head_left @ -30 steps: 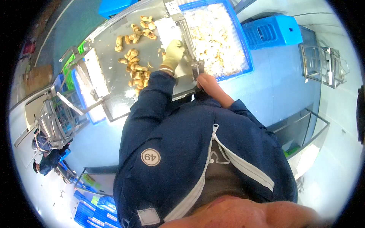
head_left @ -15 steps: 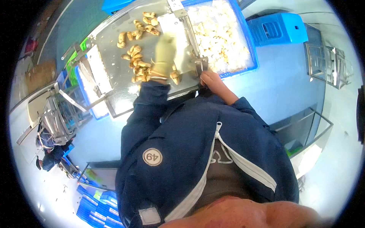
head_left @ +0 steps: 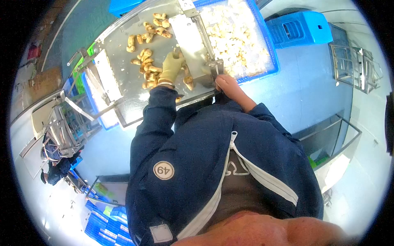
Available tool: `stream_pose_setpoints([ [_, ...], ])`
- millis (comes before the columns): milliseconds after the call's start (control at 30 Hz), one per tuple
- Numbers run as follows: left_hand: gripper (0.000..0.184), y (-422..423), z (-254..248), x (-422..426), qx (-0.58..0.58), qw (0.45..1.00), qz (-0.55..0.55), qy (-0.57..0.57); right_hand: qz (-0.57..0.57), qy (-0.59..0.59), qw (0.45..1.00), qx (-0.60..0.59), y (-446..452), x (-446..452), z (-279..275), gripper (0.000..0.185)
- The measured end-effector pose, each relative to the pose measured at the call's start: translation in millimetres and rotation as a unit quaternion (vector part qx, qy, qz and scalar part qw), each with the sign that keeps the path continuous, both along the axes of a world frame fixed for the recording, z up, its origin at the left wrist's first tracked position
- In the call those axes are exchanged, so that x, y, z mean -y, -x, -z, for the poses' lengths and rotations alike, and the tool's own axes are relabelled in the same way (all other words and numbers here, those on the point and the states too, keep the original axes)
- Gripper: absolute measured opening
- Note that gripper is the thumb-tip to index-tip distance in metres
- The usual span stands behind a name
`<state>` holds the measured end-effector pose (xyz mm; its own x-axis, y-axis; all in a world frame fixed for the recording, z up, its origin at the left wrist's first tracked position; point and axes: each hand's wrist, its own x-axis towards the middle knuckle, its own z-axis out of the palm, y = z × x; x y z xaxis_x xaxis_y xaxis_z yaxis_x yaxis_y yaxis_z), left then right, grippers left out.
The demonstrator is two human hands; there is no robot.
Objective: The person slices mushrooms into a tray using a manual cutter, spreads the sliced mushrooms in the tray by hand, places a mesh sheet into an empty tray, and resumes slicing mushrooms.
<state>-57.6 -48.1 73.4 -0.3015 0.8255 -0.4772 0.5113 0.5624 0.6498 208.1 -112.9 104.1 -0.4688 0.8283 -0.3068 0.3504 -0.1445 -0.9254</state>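
Note:
My left hand, in a pale yellow glove, is over the metal worktable. Its fingers are closed around a brown mushroom, partly hidden by the glove. More mushrooms lie in a loose pile just left of it, and a stubby one rests near my wrist. My bare right hand grips the handle end of a long metal cutter, fingers wrapped round it. Beside the cutter lies a white board. Pale mushroom slices fill a blue mesh tray on its right.
The blue tray's rim borders the table on the right. Beyond it is a blue plastic stool. Metal racks stand at far right, and stacked blue crates at lower left. Another person is at far left.
My left hand has come back toward me and slightly left, away from the white board, and is no longer blurred. My right hand stays on the cutter handle.

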Motion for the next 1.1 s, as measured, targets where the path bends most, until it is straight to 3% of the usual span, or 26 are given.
stream_pose_setpoints([
  [67, 0.042, 4, 13, -5, 0.010, 0.999, 0.007, 0.030, 0.016, 0.013, 1.000, -0.003, 0, 1, -4, 0.026],
  [167, 0.037, 2, 16, -4, -0.076, 0.995, 0.046, -0.051, 0.013, -0.024, 1.000, -0.011, 2, 2, -6, 0.025],
  [267, 0.030, -14, -4, -4, -0.111, 0.989, 0.004, -0.093, 0.026, -0.013, 0.999, -0.015, 1, 2, -9, 0.025],
  [500, 0.023, -22, 8, -35, -0.094, 0.980, 0.085, -0.155, 0.012, -0.062, 0.998, -0.011, 3, 0, -9, 0.027],
  [567, 0.023, -25, 13, -35, -0.161, 0.957, 0.116, -0.212, 0.031, 0.016, 0.999, 0.008, 3, 1, -20, 0.027],
  [667, 0.020, -43, 27, -38, -0.065, 0.970, 0.077, -0.222, 0.039, 0.055, 0.998, 0.005, 5, -2, -17, 0.030],
  [767, 0.020, -63, 37, -55, -0.021, 0.986, 0.054, -0.156, 0.046, 0.076, 0.996, -0.001, 6, -6, -30, 0.033],
  [800, 0.018, -67, 39, -58, -0.085, 0.973, 0.065, -0.203, 0.049, 0.084, 0.995, -0.001, 6, -11, -43, 0.034],
  [900, 0.017, -60, 54, -66, 0.056, 0.990, 0.019, -0.130, 0.075, 0.084, 0.993, -0.029, 9, -19, -85, 0.036],
  [933, 0.016, -62, 37, -61, 0.044, 0.992, 0.031, -0.116, 0.062, 0.088, 0.994, -0.021, 9, -19, -79, 0.035],
  [1000, 0.013, -58, 59, -64, 0.072, 0.990, 0.024, -0.120, 0.036, 0.093, 0.995, -0.003, 6, -18, -54, 0.034],
  [1100, 0.010, -57, 67, -68, 0.018, 0.987, 0.048, -0.154, -0.038, -0.048, 0.996, 0.063, -2, -2, 7, 0.030],
])
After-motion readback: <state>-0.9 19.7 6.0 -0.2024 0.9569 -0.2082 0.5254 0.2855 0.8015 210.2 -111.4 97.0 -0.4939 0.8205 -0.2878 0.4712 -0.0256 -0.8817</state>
